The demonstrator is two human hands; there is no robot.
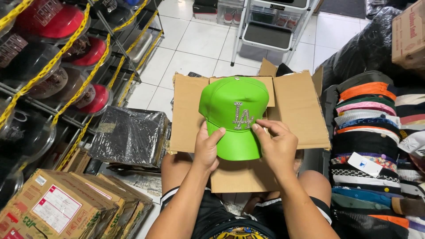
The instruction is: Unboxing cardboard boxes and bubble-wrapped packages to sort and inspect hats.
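Both hands hold a bright green peaked cap (pixel 233 116) with a glittering stone emblem on its front, above an open brown cardboard box (pixel 297 110) in the middle of the scene.

The left hand (pixel 207 148) is closed on the near left edge of the peak, thumb on top. The right hand (pixel 276 144) grips the right side, fingertips (pixel 261 124) touching the emblem. The cap looks light, with a stiff front panel and peak and a smooth, perhaps slightly slippery surface; the peak's edges seem the safest hold, since the stones may snag or come loose. To the right stands a stack of many-coloured caps (pixel 369 146); to the left a black plastic-wrapped bundle (pixel 130 135), near-left printed cardboard cartons (pixel 66 206), and far-left a rack of red and black caps (pixel 57 48).
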